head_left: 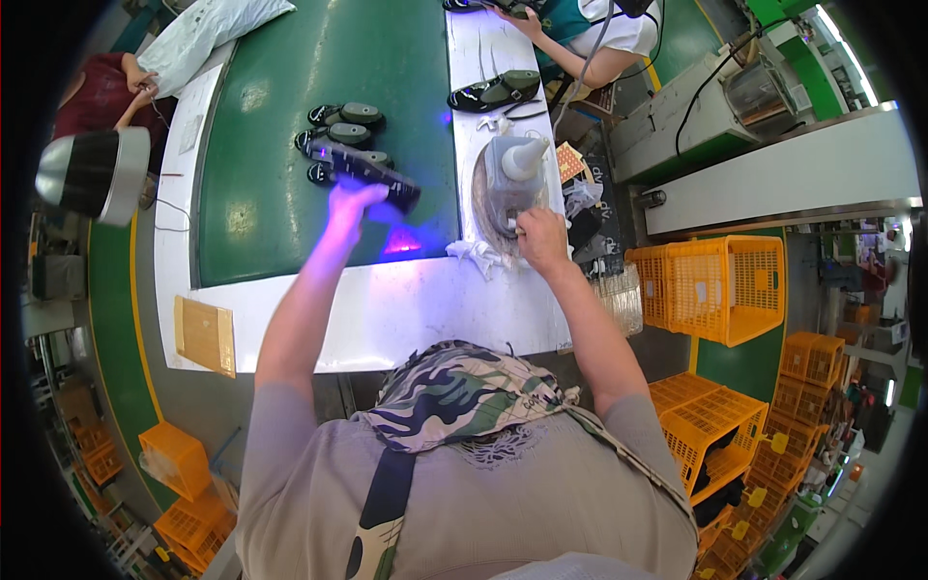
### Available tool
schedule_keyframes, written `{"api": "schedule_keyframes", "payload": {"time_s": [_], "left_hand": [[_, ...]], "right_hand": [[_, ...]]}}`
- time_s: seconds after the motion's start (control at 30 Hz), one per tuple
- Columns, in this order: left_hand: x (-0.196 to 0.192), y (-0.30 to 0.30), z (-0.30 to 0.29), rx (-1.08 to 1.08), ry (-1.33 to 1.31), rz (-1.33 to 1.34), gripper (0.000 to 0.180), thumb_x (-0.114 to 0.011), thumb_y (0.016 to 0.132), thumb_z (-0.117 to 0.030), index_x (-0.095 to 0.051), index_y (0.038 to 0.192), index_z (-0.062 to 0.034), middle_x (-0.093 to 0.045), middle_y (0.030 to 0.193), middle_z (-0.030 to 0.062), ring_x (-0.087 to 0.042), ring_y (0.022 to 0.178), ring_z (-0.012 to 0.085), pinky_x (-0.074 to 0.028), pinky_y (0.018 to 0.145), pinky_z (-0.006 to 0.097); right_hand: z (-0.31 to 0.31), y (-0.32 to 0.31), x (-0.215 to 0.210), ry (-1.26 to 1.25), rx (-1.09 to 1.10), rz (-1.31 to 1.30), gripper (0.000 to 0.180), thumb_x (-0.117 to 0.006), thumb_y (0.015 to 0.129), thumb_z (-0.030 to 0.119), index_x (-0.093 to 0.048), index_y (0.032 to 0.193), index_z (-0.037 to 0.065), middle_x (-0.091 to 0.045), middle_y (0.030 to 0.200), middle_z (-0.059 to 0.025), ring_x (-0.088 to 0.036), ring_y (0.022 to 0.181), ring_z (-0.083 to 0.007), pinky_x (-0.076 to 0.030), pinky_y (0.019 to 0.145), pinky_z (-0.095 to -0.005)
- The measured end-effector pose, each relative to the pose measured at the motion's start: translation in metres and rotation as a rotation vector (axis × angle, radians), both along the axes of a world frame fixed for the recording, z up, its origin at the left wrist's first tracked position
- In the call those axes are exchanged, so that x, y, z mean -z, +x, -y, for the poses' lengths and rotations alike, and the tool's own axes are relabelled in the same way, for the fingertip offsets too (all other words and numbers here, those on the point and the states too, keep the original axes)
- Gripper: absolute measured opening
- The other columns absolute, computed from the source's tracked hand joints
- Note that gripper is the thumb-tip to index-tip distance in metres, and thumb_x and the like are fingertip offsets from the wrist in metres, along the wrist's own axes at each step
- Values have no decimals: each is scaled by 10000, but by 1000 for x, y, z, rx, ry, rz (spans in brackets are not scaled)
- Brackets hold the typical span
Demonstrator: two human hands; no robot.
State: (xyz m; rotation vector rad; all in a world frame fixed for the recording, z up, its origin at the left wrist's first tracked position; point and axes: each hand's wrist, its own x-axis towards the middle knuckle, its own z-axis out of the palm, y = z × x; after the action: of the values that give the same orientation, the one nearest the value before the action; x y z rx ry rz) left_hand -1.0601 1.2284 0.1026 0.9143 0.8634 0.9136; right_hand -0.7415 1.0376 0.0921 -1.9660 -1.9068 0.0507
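Note:
My left hand [352, 211] is closed around a long dark item [391, 186], blurred and bathed in violet light; it may be a shoe, but its kind is unclear. It hovers over the green belt [261, 193], beside several black strapped shoes [348, 133] lying with grey soles showing. My right hand [543, 238] has its fingers pinched together at the lower side of a translucent container [505, 184] with a white cone-shaped nozzle [525, 159]. Something small and pale shows at the fingertips, too small to name. A violet-pink glow falls on the belt near my left hand.
Another black shoe [495, 92] lies on the white ledge beyond the container. A crumpled white cloth [476, 253] rests by its base. Cardboard [204, 334] lies at the table's left corner. Orange crates [713, 290] stand right. Co-workers sit at far left and far right.

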Motion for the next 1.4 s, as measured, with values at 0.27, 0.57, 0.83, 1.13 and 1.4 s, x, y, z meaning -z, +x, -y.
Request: {"api": "schedule_keyframes", "payload": {"time_s": [0.27, 0.57, 0.83, 1.13, 1.4], "left_hand": [[15, 164, -188, -476, 245, -217, 560, -902, 533, -157, -641, 1006, -12, -696, 964, 85, -662, 846, 216, -535, 790, 338], [42, 245, -227, -461, 264, -439, 634, -914, 469, -240, -640, 995, -17, -706, 974, 113, -677, 879, 249, -536, 818, 353], [14, 154, -135, -191, 116, 201, 447, -806, 650, 59, -633, 1055, -19, -678, 996, 58, -647, 883, 195, -528, 832, 334], [15, 14, 52, -275, 355, 56, 621, -848, 649, -15, -566, 1203, 1, -641, 1108, 90, -628, 983, 200, -512, 921, 350], [-18, -58, 150, 55, 873, -907, 628, -767, 795, -265, -512, 1347, -105, -570, 1321, 96, -538, 1223, 268, -388, 1083, 404]], "right_hand": [[-6, -1, -7, 66, 71, -107, 130, -664, 662, 36, -606, 757, 103, -609, 863, -60, -570, 877, -298, -417, 763, -438], [1, -2, 3, 57, 127, -177, 149, -663, 660, 38, -600, 783, 94, -620, 912, -66, -580, 909, -299, -422, 791, -427], [3, 4, 2, 13, 141, -119, 153, -658, 653, 56, -612, 792, 99, -608, 883, -75, -572, 878, -306, -416, 786, -434], [-3, -3, 5, -81, 199, -251, 137, -704, 715, 66, -659, 843, 49, -655, 792, -78, -624, 715, -255, -484, 696, -341], [-16, -52, -53, -204, 126, -1557, 176, -737, 788, 46, -619, 918, 34, -622, 837, -26, -565, 730, -107, -471, 679, -262]]}}
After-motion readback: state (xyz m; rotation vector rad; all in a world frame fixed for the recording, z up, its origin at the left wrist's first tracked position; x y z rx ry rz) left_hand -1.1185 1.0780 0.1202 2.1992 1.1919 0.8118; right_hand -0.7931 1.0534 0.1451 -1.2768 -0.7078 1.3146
